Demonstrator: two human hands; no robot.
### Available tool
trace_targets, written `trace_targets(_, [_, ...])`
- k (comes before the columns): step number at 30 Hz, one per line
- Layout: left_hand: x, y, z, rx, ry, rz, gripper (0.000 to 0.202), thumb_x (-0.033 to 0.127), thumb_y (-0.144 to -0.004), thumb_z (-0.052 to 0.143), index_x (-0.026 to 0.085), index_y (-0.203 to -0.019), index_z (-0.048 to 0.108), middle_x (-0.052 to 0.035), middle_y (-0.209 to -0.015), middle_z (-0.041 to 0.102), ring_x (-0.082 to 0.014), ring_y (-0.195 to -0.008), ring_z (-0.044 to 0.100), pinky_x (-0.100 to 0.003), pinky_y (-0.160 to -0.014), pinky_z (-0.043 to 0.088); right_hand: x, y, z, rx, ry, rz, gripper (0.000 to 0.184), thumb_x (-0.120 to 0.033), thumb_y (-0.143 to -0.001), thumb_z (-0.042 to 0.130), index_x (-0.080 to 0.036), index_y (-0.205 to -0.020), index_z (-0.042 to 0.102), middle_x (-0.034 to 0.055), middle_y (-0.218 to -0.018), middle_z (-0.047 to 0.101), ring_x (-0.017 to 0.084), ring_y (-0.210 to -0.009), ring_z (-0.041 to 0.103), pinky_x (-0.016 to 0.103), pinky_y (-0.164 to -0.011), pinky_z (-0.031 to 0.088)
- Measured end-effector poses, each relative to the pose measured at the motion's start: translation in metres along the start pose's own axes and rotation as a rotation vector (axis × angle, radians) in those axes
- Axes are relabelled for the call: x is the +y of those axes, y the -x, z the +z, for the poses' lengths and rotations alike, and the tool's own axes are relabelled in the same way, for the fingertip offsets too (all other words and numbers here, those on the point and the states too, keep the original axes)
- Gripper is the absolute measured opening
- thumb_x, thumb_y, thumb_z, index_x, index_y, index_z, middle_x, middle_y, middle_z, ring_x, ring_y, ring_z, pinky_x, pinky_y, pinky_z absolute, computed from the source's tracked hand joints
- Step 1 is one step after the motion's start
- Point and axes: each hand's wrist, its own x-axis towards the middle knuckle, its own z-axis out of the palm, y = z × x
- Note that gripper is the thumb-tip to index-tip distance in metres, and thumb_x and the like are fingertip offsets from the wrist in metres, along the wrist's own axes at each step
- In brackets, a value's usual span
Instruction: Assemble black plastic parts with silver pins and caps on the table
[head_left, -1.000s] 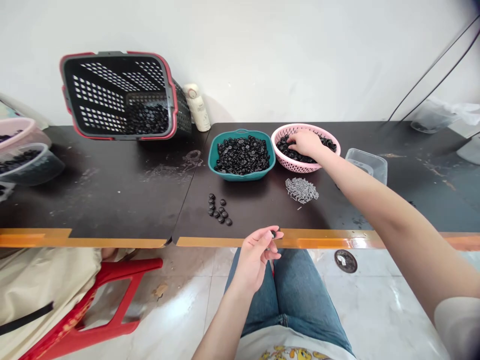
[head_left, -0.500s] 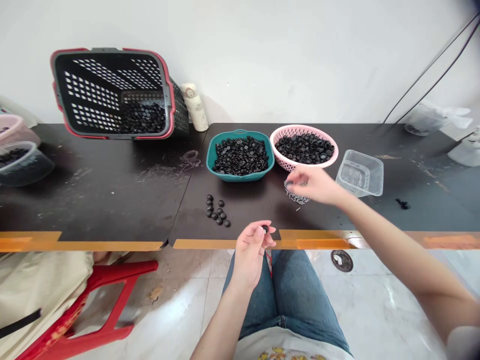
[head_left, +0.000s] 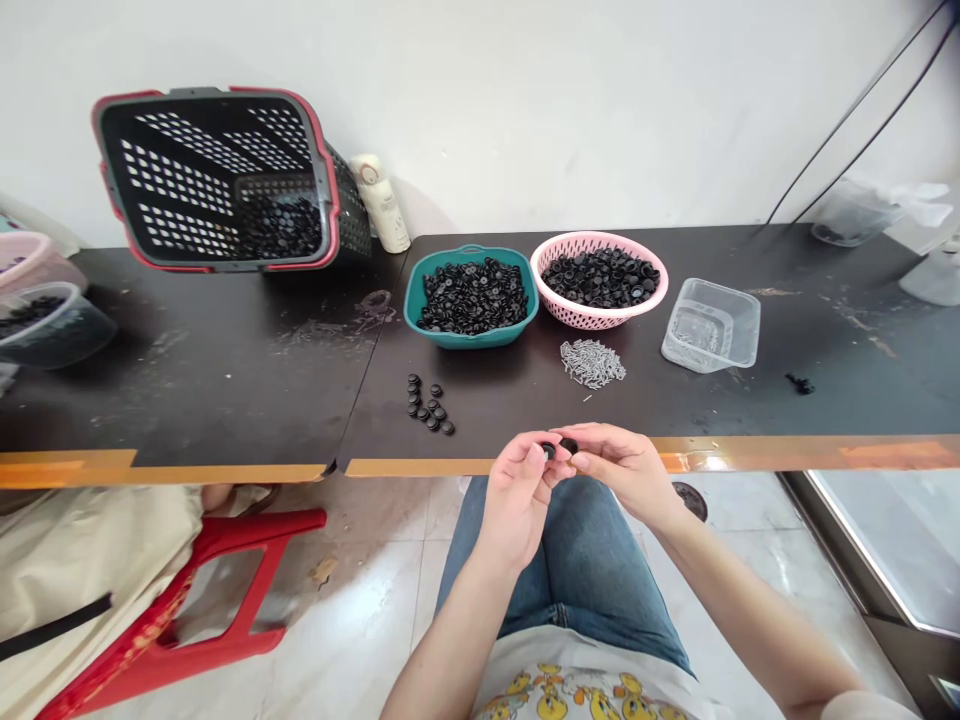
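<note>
My left hand (head_left: 519, 497) pinches a small black round piece (head_left: 549, 452) in front of the table edge. Close beside it, my right hand (head_left: 628, 468) grips a black round cap (head_left: 570, 446) between thumb and fingers. The two pieces almost meet; whether they touch I cannot tell. Beyond my hands lies a pile of small silvery pins (head_left: 592, 364). Several assembled-looking black discs (head_left: 433, 408) rest in a loose group to the left. A teal basin (head_left: 471, 340) of black discs and a pink basket (head_left: 596, 318) of black caps stand behind.
A clear plastic tub (head_left: 709, 325) stands right of the pink basket. At the left lies a tipped dark crate (head_left: 330, 190) with black parts, next to a white bottle (head_left: 381, 203). A red stool (head_left: 247, 600) with a seated person is at lower left.
My right hand has come back from beside the pin pile and the pink basket to meet my left hand, carrying a black cap. The pin pile is now uncovered. The view has shifted slightly.
</note>
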Motion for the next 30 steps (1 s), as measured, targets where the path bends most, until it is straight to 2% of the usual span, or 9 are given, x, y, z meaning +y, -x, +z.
trace_targets(3, [0.003, 0.005, 0.004, 0.058, -0.185, 0.112, 0.021, 0.042, -0.087, 0.078, 0.023, -0.095, 0.079, -0.0027, -0.091, 0.072, -0.0109, -0.079, 0.068, -0.021, -0.081, 0.057, -0.004, 0.009, 0.006, 0.048, -0.101, -0.019, 0.022, -0.026, -0.083, 0.083, -0.034, -0.103, 0.076, 0.0006, -0.1, 0.08, 0.018, -0.087, 0.077, 0.031, -0.075, 0.066])
trace_targets(7, [0.009, 0.013, 0.012, 0.096, -0.437, 0.248, 0.017, 0.038, -0.09, 0.074, 0.025, -0.101, 0.08, -0.0033, -0.093, 0.072, -0.0133, -0.085, 0.069, -0.022, -0.082, 0.057, -0.013, 0.014, 0.01, 0.126, -0.073, -0.087, 0.035, -0.028, -0.074, 0.091, -0.03, -0.103, 0.072, 0.0009, -0.09, 0.08, 0.021, -0.082, 0.077, 0.036, -0.076, 0.066])
trace_targets(11, [0.014, 0.017, 0.019, 0.114, -0.55, 0.329, 0.015, 0.033, -0.089, 0.076, 0.025, -0.1, 0.081, -0.0038, -0.092, 0.071, -0.0136, -0.083, 0.068, -0.021, -0.077, 0.056, -0.017, 0.017, 0.011, 0.15, -0.01, -0.18, 0.02, -0.028, -0.074, 0.091, -0.031, -0.088, 0.078, 0.0026, -0.085, 0.078, 0.022, -0.079, 0.076, 0.037, -0.072, 0.065])
trace_targets(16, [0.01, 0.016, 0.02, 0.058, -0.499, 0.338, 0.014, 0.027, -0.082, 0.083, 0.027, -0.096, 0.082, -0.0037, -0.089, 0.071, -0.0133, -0.081, 0.068, -0.022, -0.077, 0.058, -0.017, 0.022, 0.012, 0.159, 0.051, -0.264, 0.025, -0.028, -0.076, 0.09, -0.038, -0.097, 0.082, 0.0036, -0.088, 0.078, 0.022, -0.08, 0.074, 0.037, -0.07, 0.064])
trace_targets(21, [0.006, 0.013, 0.017, 0.014, -0.364, 0.301, 0.018, 0.024, -0.074, 0.089, 0.03, -0.089, 0.083, -0.002, -0.084, 0.07, -0.012, -0.077, 0.068, -0.022, -0.074, 0.058, -0.017, 0.024, 0.016, 0.196, 0.071, -0.268, 0.022, -0.034, -0.074, 0.091, -0.039, -0.093, 0.082, 0.0037, -0.085, 0.076, 0.023, -0.074, 0.073, 0.039, -0.066, 0.063])
trace_targets(25, [0.005, 0.012, 0.015, 0.006, -0.326, 0.285, 0.018, 0.024, -0.073, 0.09, 0.03, -0.088, 0.083, -0.001, -0.082, 0.069, -0.0105, -0.078, 0.066, -0.02, -0.074, 0.056, -0.016, 0.025, 0.021, 0.246, 0.025, -0.22, 0.033, -0.034, -0.071, 0.093, -0.038, -0.101, 0.079, 0.0011, -0.082, 0.076, 0.021, -0.074, 0.072, 0.036, -0.066, 0.063])
trace_targets(30, [0.004, 0.011, 0.014, 0.021, -0.328, 0.307, 0.017, 0.026, -0.072, 0.091, 0.03, -0.085, 0.083, -0.0015, -0.083, 0.069, -0.0115, -0.078, 0.065, -0.022, -0.074, 0.054, -0.016, 0.024, 0.026, 0.212, -0.034, -0.216, 0.018, -0.03, -0.078, 0.088, -0.034, -0.092, 0.077, 0.002, -0.084, 0.075, 0.021, -0.079, 0.073, 0.035, -0.071, 0.062])
